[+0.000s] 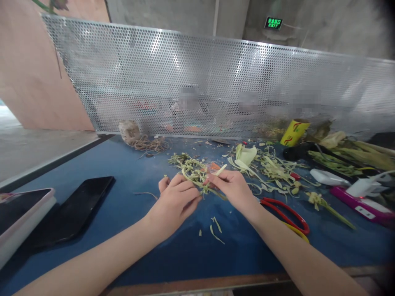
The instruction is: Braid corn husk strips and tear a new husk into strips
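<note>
Over the middle of the blue tabletop my left hand (177, 201) is closed round a pale green plant stem with small buds (191, 169). Its fingertips are partly hidden behind the knuckles. My right hand (236, 190) meets it from the right, thumb and finger pinched on a pale green leaf strip (221, 169) at the same stem. Just behind the hands lies an orange scrap (213, 166). Loose strips (217, 230) are scattered on the table in front of them. Beside my right forearm rest scissors with red and yellow handles (288, 212), partly covered by the arm.
Plant scraps (274, 166) are heaped behind my right hand. Farther right are a yellow roll (294, 132), a magenta power strip (362, 203) and a cut stem (335, 209). On the left lie a black phone (74, 209) and twine (151, 144). A perforated metal screen (210, 82) borders the back.
</note>
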Action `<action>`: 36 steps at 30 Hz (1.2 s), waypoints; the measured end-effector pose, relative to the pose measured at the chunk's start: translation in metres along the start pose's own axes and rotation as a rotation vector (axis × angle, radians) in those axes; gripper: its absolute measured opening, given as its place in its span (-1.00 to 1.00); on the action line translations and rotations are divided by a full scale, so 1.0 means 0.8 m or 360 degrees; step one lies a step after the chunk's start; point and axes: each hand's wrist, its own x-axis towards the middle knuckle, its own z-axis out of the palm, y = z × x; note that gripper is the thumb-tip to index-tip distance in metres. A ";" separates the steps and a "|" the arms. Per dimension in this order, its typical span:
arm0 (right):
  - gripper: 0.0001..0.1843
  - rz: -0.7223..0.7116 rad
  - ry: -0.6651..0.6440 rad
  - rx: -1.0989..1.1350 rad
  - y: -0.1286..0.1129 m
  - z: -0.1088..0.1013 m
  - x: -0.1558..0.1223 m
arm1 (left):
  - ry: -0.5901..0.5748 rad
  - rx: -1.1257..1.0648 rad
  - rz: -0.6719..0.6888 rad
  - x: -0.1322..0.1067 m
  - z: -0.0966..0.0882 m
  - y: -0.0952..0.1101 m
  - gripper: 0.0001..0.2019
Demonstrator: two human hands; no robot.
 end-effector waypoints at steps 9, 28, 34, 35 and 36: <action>-0.69 0.0080 0.0073 0.0365 0.007 -0.002 0.003 | -0.0031 -0.0397 -0.0348 -0.005 -0.007 0.003 -0.75; -0.81 0.0079 -0.0412 0.0741 0.013 0.033 -0.009 | 0.0430 -0.0891 -0.0560 0.000 0.006 -0.004 -0.79; -0.81 0.0142 -0.0436 0.0808 0.011 0.032 -0.008 | 0.0482 -0.0827 -0.0584 -0.003 0.004 -0.002 -0.74; -0.81 0.0144 -0.0441 0.0796 0.011 0.030 -0.008 | 0.0479 -0.0836 -0.0598 -0.003 0.004 -0.003 -0.74; -0.82 0.0142 -0.0449 0.0772 0.011 0.028 -0.007 | 0.0468 -0.0846 -0.0610 -0.003 0.004 -0.004 -0.74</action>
